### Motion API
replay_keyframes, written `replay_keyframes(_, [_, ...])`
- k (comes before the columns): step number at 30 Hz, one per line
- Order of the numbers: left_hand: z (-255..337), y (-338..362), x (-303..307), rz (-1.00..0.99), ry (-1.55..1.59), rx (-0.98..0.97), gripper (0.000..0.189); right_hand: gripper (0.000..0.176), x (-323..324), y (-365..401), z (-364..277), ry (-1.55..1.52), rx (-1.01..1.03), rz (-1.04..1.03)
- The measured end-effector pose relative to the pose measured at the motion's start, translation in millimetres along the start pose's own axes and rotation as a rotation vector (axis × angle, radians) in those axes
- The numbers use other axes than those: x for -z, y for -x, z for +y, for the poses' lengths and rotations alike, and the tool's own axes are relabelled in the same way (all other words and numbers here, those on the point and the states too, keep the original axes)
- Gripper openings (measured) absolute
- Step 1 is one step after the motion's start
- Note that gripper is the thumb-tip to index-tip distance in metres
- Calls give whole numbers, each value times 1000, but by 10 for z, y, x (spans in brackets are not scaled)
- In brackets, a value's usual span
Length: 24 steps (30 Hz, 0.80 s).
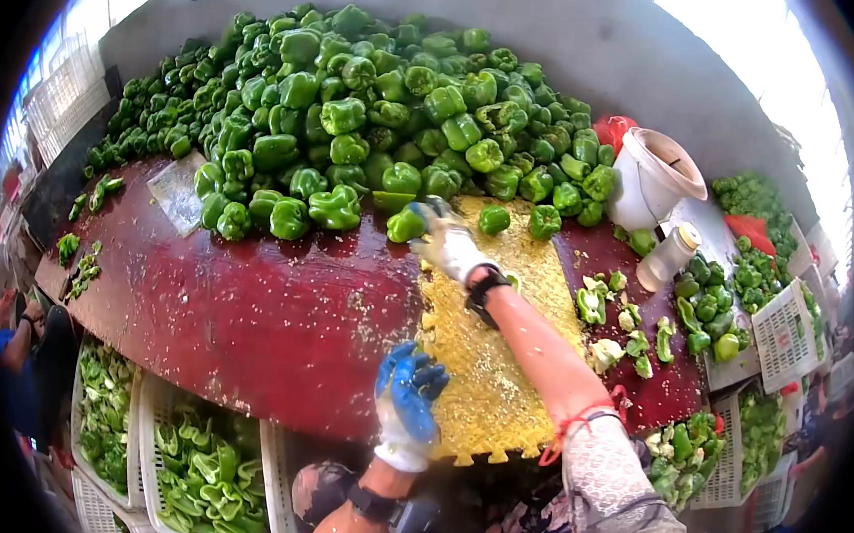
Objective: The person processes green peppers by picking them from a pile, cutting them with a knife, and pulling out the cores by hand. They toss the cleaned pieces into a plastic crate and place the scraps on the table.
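Observation:
My right hand [447, 241], in a white and bluish glove, reaches forward to the front edge of the pepper heap. Its fingers are round the right side of a green bell pepper [405, 225]; they are slightly blurred. Nearer to me, my left hand [409, 391] wears a white glove with a blue coated palm. Its fingers are loosely curled and apart, and nothing shows in them. Under my right arm lies a yellow foam mat [484, 383] strewn with seeds. Two loose peppers, one of them a whole green pepper [494, 220], sit at its far end.
A large heap of bell peppers [357, 121] covers the back of the red table [253, 326]. At right stand a white bucket [655, 176] and a plastic bottle [670, 258], near pepper scraps [638, 342]. Crates of cut peppers [213, 476] are below. Another person's hand [32, 311] appears far left.

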State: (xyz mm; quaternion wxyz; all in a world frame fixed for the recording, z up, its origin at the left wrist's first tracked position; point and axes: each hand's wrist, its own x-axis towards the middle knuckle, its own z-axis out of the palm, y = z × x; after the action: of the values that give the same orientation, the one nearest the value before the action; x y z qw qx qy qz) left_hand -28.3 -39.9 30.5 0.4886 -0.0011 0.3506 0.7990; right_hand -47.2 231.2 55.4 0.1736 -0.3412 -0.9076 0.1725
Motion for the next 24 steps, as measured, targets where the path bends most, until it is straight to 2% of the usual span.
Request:
replay_keyframes(3, [23,20,-35,26,-38,16,33,78,-242,-405,-188,246,-10,-282])
replay_keyframes(4, [23,12,-27,26,-27,15,32,76,-258,-441,-264,429,-25,-327])
replay_keyframes(5, [41,-1,-14,24,-36,10,32,69,-332,-496,-264,551,3,-243])
replay_keyframes(8, [66,-30,-14,30,-68,-32,29,58,-171,-380,-402,581,-29,-258])
replay_keyframes(9, [72,-53,0,22,-68,-30,29,60,-65,-257,-436,523,-17,-293])
replay_keyframes(11, [85,-29,-6,-5,-53,-83,28,64,-65,47,-384,257,-14,-90])
replay_keyframes(12, [107,5,-55,20,-95,-120,27,75,43,279,-303,-125,-60,-125])
replay_keyframes(13, [108,6,-47,23,-125,-144,32,73,-105,441,-163,-441,-190,-87])
replay_keyframes(14, [97,6,-22,-15,-213,-178,37,75,60,887,-130,-775,-115,-134])
replay_keyframes(16, [178,78,-161,-76,-506,-212,54,77,353,1388,-265,-851,-64,-158])
replay_keyframes(17, [76,8,-144,-182,-647,-507,65,73,500,1614,-368,-1022,-60,-191])
replay_keyframes(19, [29,27,-110,-147,-1305,-832,78,73,501,1900,-345,-1055,-34,-165])
replay_keyframes(20, [53,96,-200,-245,-1226,-718,89,73,622,2022,-443,-982,-49,-146])
replay_keyframes(21, [59,216,-312,-209,-1315,-689,88,74,491,2094,-331,-927,99,-51])
replay_keyframes(23, [-45,165,-280,-240,-1348,-902,85,75,540,2256,-451,-1069,53,-19])
replay_keyframes(24, [-98,150,-212,-228,-1406,-944,87,70,601,2330,-490,-1065,76,-34])
